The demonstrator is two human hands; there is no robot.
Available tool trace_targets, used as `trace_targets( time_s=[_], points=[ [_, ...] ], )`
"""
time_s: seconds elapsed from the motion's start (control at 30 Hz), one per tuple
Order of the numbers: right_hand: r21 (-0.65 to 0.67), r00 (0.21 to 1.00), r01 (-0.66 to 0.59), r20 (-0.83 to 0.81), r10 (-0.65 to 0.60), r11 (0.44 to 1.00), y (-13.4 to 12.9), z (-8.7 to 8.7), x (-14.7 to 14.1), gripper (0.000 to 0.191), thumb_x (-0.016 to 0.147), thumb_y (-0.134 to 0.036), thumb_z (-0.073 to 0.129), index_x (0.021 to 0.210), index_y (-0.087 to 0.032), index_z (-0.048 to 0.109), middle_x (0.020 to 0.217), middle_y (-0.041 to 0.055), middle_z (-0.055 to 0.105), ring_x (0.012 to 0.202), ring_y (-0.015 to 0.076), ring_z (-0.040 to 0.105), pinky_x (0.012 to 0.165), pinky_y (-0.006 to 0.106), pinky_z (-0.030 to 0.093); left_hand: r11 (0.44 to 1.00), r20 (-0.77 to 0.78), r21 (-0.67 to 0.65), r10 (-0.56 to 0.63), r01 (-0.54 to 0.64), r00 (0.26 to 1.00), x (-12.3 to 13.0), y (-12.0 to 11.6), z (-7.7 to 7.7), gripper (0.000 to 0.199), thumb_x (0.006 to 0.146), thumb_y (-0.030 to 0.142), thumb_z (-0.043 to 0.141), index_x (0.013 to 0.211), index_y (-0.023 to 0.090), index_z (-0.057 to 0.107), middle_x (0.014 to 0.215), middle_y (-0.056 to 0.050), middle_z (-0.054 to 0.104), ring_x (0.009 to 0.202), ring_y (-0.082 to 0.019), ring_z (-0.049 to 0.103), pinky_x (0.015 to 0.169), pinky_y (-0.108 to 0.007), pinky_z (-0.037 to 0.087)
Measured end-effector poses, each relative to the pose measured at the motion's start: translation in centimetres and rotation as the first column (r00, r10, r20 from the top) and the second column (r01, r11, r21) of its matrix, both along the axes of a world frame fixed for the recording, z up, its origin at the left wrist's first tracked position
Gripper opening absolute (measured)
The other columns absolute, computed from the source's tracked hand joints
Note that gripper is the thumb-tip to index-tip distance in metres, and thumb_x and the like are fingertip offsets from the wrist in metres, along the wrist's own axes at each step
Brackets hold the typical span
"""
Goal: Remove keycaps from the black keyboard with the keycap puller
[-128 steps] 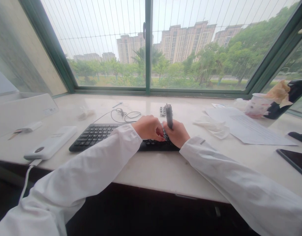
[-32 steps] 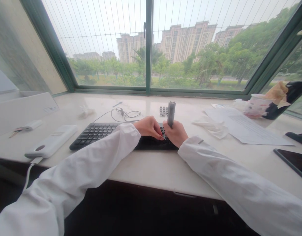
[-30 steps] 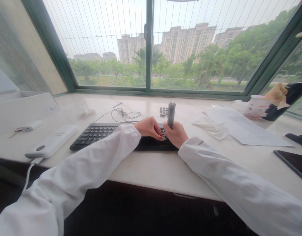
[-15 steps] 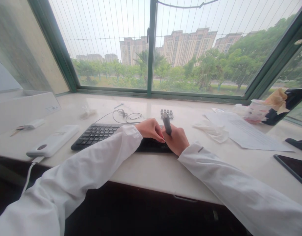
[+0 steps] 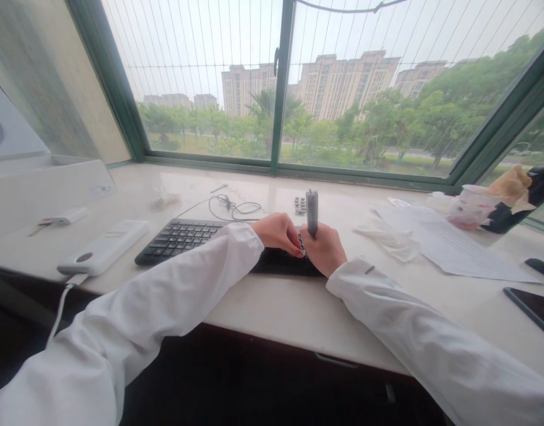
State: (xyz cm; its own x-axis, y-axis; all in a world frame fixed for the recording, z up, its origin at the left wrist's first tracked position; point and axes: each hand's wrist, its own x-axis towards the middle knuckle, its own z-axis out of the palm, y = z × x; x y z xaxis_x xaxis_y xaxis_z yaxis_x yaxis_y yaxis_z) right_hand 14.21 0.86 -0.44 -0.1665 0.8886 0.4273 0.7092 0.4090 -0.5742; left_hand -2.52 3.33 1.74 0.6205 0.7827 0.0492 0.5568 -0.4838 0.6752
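Apparently a grey marker (image 5: 311, 213), upright — right hand (image 5: 324, 251)

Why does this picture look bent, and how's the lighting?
In the head view, the wide lens bends the window frame and stretches the sleeves; the sky is blown out white, under the counter is nearly black, and the left hand, right hand and grey tool look fairly sharp.

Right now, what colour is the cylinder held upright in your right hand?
The cylinder is grey, best seen in the head view.
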Motion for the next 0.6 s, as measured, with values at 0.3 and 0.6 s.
trace_targets(
  time_s=[0.3, 0.6],
  points=[
    [0.068, 0.999, -0.016, 0.042, 0.013, 0.998, -0.2, -0.2, 0.2, 0.022, 0.082, -0.029, 0.039, 0.061, -0.022, 0.044, 0.058, 0.0008, 0.052, 0.053, 0.0146, 0.039, 0.054, 0.027, 0.028, 1.000, 0.002, -0.006, 0.004, -0.004, 1.000, 0.0, -0.2, 0.1, 0.033, 0.060, 0.042, 0.079, 0.076, 0.013, 0.079, 0.067, -0.004, 0.072, 0.065, -0.014, 0.062, 0.056, -0.020, 0.042],
    [0.159, 0.985, -0.112, 0.149, 0.089, 0.981, -1.1, -0.6, 0.6, 0.023, 0.087, -0.033, 0.038, 0.082, -0.021, 0.057, 0.066, 0.0043, 0.061, 0.055, 0.0183, 0.052, 0.056, 0.027, 0.031, 0.998, 0.033, 0.055, -0.040, 0.038, 0.999, -0.2, 0.5, -0.8, 0.035, 0.061, 0.044, 0.078, 0.073, 0.012, 0.077, 0.060, -0.002, 0.066, 0.058, -0.011, 0.057, 0.050, -0.019, 0.037]
  ],
)
